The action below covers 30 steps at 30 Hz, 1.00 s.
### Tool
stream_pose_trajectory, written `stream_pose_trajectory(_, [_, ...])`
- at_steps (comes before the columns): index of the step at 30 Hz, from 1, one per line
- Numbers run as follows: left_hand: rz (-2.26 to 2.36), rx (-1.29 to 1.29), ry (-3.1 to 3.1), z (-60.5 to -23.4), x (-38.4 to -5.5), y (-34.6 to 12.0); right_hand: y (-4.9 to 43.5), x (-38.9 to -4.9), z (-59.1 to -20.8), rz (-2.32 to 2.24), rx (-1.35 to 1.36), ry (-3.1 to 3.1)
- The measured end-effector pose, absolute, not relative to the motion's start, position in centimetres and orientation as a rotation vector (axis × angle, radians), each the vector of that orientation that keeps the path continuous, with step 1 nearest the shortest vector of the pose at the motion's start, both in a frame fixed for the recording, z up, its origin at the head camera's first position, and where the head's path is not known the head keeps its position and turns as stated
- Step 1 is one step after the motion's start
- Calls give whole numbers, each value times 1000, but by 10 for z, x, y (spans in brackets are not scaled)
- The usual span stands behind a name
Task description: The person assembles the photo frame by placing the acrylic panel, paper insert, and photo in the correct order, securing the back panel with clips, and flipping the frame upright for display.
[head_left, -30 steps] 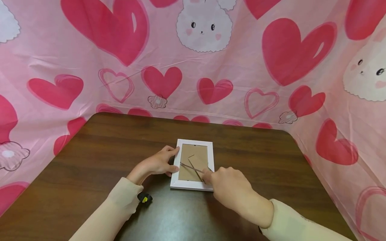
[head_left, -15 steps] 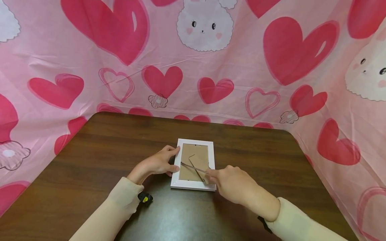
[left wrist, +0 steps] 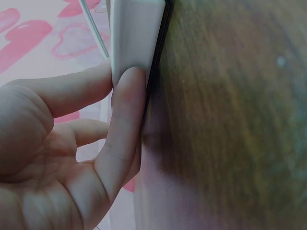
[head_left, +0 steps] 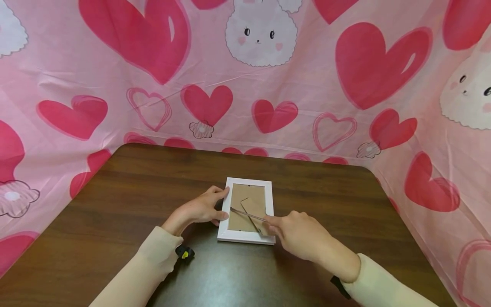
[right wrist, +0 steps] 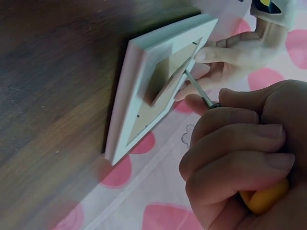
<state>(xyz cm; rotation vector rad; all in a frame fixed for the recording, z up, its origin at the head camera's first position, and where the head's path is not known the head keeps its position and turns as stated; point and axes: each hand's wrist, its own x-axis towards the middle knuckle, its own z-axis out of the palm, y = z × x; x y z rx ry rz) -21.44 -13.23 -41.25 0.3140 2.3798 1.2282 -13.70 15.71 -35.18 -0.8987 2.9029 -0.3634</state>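
Note:
A white picture frame (head_left: 245, 238) lies back side up on the table, its tan backing board (head_left: 239, 192) showing. An easel flap (head_left: 255, 209) on the backing stands slightly raised. My left hand (head_left: 199, 207) holds the frame's left side; in the left wrist view a finger (left wrist: 129, 96) presses along its side wall. My right hand (head_left: 303, 234) grips a screwdriver, whose yellow handle (right wrist: 265, 196) shows under the curled fingers. The metal shaft (right wrist: 199, 88) slants across the backing, and its tip is at the inner left edge of the frame.
The brown wooden table (head_left: 172, 170) extends around the frame on all sides. A pink curtain with hearts and rabbits (head_left: 268, 76) hangs behind and beside it. A black strap piece with a yellow mark (head_left: 185, 253) sits at the left wrist.
My right hand has drawn back slightly to the right, baring more of the easel flap and the frame's lower right corner. The left hand and screwdriver tip keep their places.

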Motion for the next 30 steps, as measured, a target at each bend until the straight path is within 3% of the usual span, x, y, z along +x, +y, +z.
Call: stream_pose_trajectory(30, [1284, 336, 2345, -411, -211, -132, 152, -139, -344, -341, -818, 2875])
